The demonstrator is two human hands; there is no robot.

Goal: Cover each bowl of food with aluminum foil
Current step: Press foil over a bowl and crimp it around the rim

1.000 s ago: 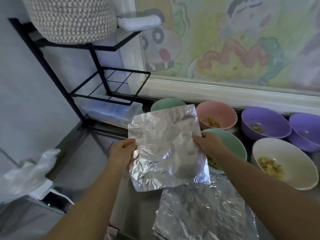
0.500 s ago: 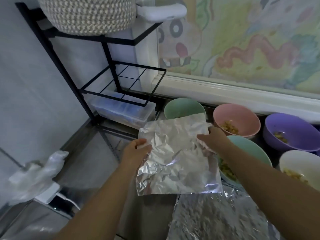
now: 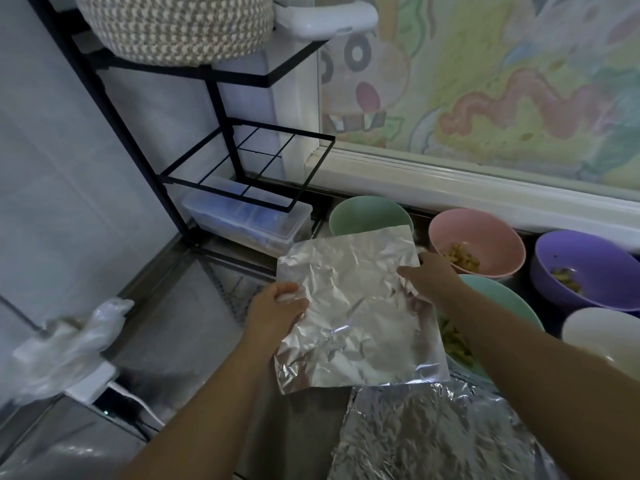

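A crinkled silver aluminium foil sheet [image 3: 353,306] is held in the air over the steel surface [image 3: 180,306], stretched between both hands. The left hand [image 3: 273,313] pinches its left edge, fingers [image 3: 287,294] closed on the foil. The right hand [image 3: 429,278] grips the right edge, fingers [image 3: 410,271] curled onto the sheet. In the view, the foil's far corner overlaps the rear pale green bowl [image 3: 367,213], and its right side hides part of the nearer green bowl of food [image 3: 502,299].
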